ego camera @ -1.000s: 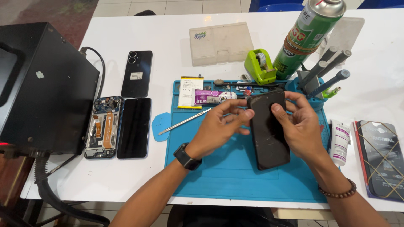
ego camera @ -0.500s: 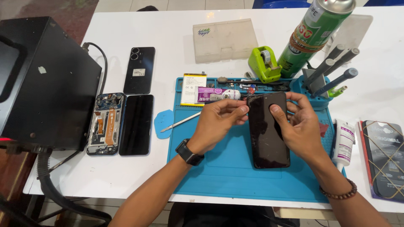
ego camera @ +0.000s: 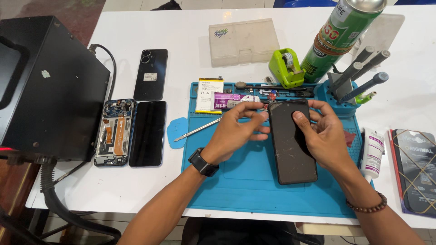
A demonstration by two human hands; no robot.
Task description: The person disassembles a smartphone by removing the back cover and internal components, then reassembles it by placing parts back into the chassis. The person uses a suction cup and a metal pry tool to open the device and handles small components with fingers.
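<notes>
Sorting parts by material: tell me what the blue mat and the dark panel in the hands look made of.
Blue mat: probably silicone, matte, with moulded compartments along the top edge. Dark panel: likely glass, glossy, scuffed and smudged.

White table [ego camera: 181,41] with blue work mat [ego camera: 240,181]; black box [ego camera: 50,86] at left — beside it 1 opened phone frame [ego camera: 113,132] and 2 dark phones [ego camera: 147,133]; green tape dispenser [ego camera: 285,68], green spray can [ego camera: 338,38], clear plastic case [ego camera: 243,41] — white tube [ego camera: 373,152] at right.
</notes>
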